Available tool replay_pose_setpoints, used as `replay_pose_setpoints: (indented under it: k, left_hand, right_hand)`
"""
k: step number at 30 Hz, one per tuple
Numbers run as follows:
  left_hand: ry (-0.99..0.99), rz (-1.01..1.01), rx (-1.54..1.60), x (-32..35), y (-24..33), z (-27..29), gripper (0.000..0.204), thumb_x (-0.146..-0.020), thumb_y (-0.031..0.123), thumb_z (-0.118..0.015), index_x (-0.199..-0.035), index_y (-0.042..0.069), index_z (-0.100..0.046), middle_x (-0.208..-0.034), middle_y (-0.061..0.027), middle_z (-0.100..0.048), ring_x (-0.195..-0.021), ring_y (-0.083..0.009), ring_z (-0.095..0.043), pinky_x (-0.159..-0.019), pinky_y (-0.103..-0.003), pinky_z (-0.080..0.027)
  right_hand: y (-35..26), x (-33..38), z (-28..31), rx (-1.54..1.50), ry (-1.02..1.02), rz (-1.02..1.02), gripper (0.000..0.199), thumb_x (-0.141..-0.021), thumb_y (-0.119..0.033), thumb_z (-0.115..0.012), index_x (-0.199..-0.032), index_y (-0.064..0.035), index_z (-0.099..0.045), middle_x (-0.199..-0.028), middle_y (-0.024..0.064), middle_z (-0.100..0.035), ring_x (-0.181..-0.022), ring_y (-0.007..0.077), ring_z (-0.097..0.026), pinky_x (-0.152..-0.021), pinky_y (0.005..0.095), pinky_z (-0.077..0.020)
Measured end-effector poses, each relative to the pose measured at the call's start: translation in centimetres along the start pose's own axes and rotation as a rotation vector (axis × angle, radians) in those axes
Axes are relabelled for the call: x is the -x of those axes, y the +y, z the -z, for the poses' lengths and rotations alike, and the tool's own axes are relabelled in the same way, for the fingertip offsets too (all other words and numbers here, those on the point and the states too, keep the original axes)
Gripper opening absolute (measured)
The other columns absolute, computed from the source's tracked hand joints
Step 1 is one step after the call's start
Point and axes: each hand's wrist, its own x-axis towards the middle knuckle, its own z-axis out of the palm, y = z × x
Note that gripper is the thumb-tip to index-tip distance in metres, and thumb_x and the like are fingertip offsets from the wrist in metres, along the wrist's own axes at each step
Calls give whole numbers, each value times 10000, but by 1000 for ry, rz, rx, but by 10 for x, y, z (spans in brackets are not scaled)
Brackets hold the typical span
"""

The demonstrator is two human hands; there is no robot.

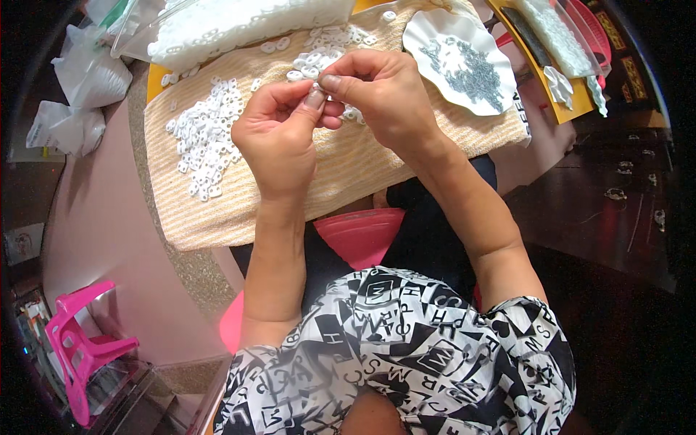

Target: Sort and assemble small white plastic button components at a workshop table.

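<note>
My left hand (279,138) and my right hand (388,94) meet above a striped cloth, thumb and forefinger of each pinched together. Between the left fingertips sits a small white plastic piece (316,85), mostly covered. The right fingertips press right beside it; whether they hold a separate tiny part is hidden. Left of my hands lies a heap of small white plastic pieces with holes (206,145). Beyond the fingers is a pile of white oval pieces (322,52). To the right, a white wavy-edged plate (441,23) bears many tiny grey metal parts (482,81).
The cloth (196,225) covers a yellow-edged table. A clear box (130,40) full of white pieces stands at its far side. Another clear container (558,36) is at far right. White bags (90,69) lie at left; pink stools (90,348) stand below.
</note>
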Motion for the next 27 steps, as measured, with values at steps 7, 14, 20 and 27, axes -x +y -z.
replay_pose_setpoints:
  k: [7,14,20,27]
  left_hand:
    - [56,-58,-32,-4,-8,3,50,-769,-84,-547,-817,-74,-555,-736,-133,-600,-588,-169,-602,-532,-246,-520]
    - [85,17,94,-10,-3,10,104,-784,-50,-557,-887,-63,-560,-777,-124,-596,-618,-181,-601,-565,-255,-515]
    - [179,40,195,-28,16,44,159,-789,-59,-537,-944,-32,-563,-839,-131,-589,-736,-206,-574,-650,-255,-488]
    - [183,83,242,-35,18,64,179,-799,-52,-521,-974,-27,-546,-846,-144,-580,-749,-215,-557,-641,-271,-466]
  right_hand:
    - [10,-4,-3,-67,-25,-58,100,-753,-48,-602,-772,48,-620,-635,74,-605,-558,96,-565,-497,210,-460]
    - [0,-11,22,-67,-48,-64,294,-781,-113,-612,-1017,58,-575,-823,86,-634,-699,112,-596,-614,219,-475]
    - [16,-20,44,398,118,156,169,-759,-128,-603,-877,-17,-650,-761,104,-646,-688,154,-615,-640,242,-476]
    - [14,-15,26,943,-23,401,119,-710,-35,-634,-826,-54,-652,-761,106,-619,-665,206,-599,-585,267,-468]
